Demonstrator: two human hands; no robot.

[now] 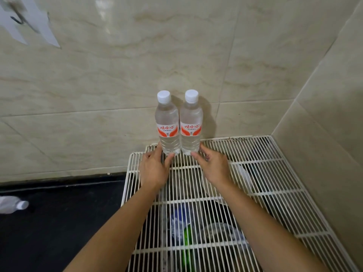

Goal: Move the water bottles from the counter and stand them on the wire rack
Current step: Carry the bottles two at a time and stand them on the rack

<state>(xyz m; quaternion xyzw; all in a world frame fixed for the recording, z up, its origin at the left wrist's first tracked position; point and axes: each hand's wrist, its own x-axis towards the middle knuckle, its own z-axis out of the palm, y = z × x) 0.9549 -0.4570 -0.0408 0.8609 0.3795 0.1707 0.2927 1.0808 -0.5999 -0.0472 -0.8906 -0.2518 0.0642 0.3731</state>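
Your left hand [155, 169], fingers loose, touches the left water bottle [168, 122] at its base; your right hand [214, 167] likewise touches the right water bottle [191, 122]. Both stand side by side on the wire rack [275, 173] just ahead.

Rack [275, 192]: white wire grid, sitting in the tiled corner, right of the counter.
On rack: left bottle [168, 130] and right bottle [191, 130], standing upright just beside each other at its back left edge.
Counter [59, 222]: dark, lying left of the rack.
On counter: third bottle [11, 204], lying on its side, cap pointing right.
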